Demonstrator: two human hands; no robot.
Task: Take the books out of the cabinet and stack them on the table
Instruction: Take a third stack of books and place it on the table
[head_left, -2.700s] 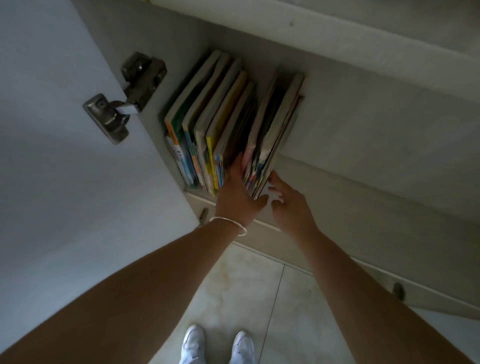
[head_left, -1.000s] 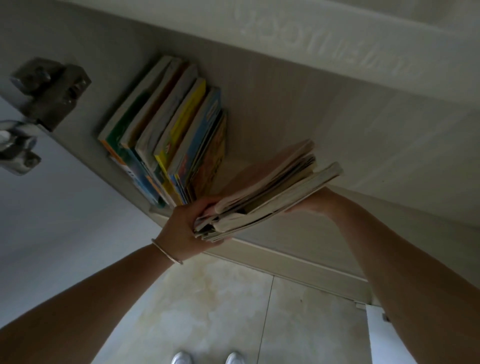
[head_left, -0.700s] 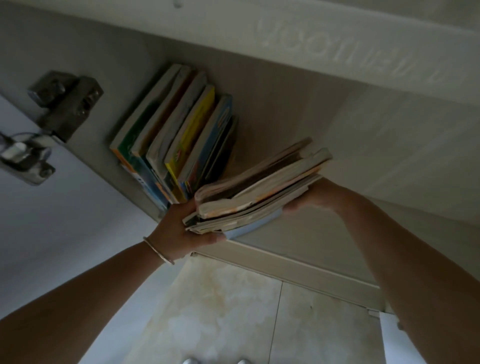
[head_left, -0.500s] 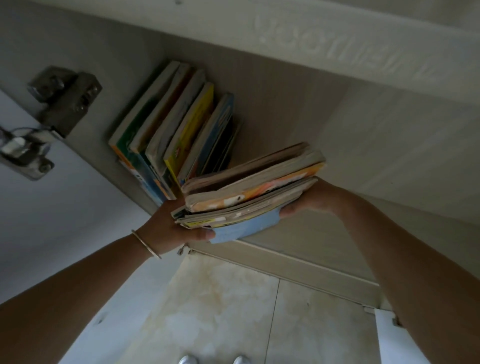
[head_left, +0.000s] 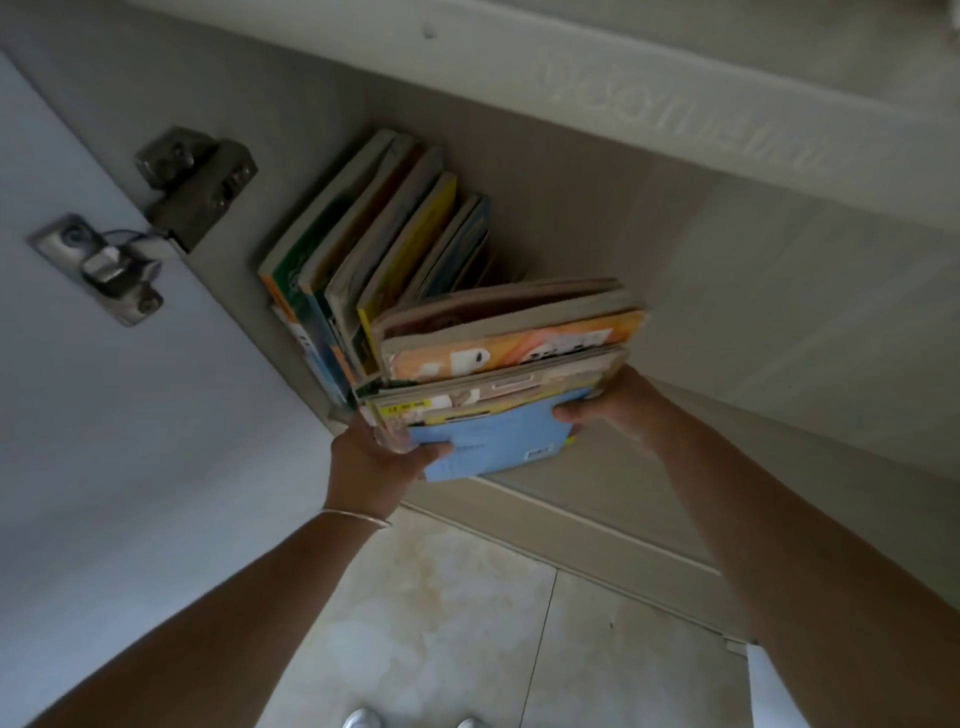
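A bundle of several thin books (head_left: 506, 358) lies nearly flat between my hands, just outside the cabinet shelf (head_left: 727, 291). A light blue cover faces me at its bottom. My left hand (head_left: 376, 457) grips the bundle's left end, with a thin bracelet on the wrist. My right hand (head_left: 615, 402) holds the right end from below, its fingers partly hidden under the books. Several more books (head_left: 374, 244) stand upright, leaning right, at the shelf's left end. No table is in view.
The open white cabinet door (head_left: 104, 415) stands at my left with a metal hinge (head_left: 156, 218). A board (head_left: 623, 62) overhangs the compartment above. Below lie the cabinet's base panel (head_left: 597, 530) and a pale tiled floor (head_left: 467, 623) with my shoe tips.
Both hands gripped the right-hand group of books on the shelf, tipped it flat and drew it out toward me. The bundle now sits lower and closer, its blue cover showing.
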